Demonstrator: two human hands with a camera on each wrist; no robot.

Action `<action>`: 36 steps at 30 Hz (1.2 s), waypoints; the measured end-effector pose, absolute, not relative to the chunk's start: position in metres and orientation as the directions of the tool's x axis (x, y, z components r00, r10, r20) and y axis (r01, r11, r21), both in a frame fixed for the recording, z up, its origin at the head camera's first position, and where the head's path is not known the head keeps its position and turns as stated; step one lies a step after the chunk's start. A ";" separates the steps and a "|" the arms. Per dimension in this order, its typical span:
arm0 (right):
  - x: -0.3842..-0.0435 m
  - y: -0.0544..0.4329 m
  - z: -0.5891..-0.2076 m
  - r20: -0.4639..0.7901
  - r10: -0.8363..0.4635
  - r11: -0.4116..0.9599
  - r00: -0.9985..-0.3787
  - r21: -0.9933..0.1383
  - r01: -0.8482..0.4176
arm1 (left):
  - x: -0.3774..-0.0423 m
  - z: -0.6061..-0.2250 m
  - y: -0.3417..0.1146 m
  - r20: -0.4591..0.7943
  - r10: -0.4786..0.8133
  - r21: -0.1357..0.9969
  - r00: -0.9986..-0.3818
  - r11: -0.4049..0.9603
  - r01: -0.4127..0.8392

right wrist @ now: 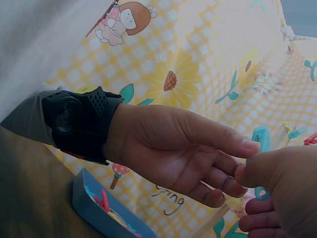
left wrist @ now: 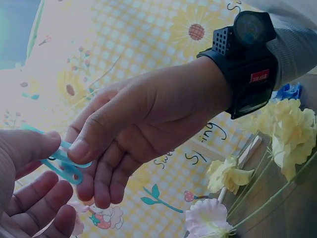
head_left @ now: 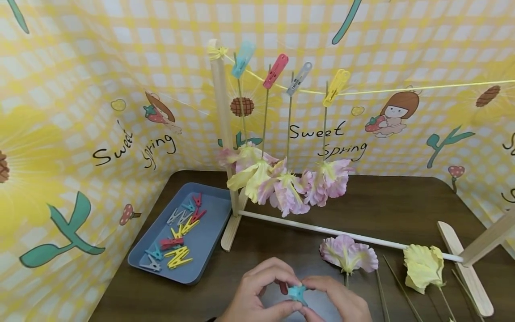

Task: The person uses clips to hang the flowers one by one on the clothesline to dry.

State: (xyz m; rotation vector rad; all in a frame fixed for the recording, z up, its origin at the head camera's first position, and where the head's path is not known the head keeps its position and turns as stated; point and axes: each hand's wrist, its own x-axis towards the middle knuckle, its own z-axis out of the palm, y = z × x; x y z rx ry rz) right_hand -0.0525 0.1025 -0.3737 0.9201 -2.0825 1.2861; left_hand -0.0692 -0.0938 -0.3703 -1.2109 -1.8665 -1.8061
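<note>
A light-blue clothespin [head_left: 297, 293] is between both hands at the front of the table. My left hand [head_left: 259, 293] pinches it from the left with thumb and forefinger. From the other side, my right hand [head_left: 342, 297] pinches it too. The left wrist view shows the clothespin [left wrist: 64, 161] between the thumbs of the two hands. Just beyond the right hand lies a pink-and-white flower [head_left: 348, 255] on a stem. Behind the hands, several flowers [head_left: 285, 188] hang head-down from a yellow string [head_left: 378, 91], each stem held by a clothespin such as the yellow one [head_left: 337, 87].
On the left, a blue-grey tray [head_left: 217, 197] holds several clothespins in red, yellow, blue and clear. A wooden post [head_left: 221, 112] with a foot stands beside it, joined by a white rod [head_left: 306, 228] to another foot on the right. A yellow flower [head_left: 424, 268] lies near that foot.
</note>
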 end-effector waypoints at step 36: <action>-0.037 0.165 -0.367 0.563 0.140 0.689 -0.815 -0.646 -0.327 | -0.171 -0.431 -0.001 -0.064 0.992 -0.332 -0.109 0.082 0.940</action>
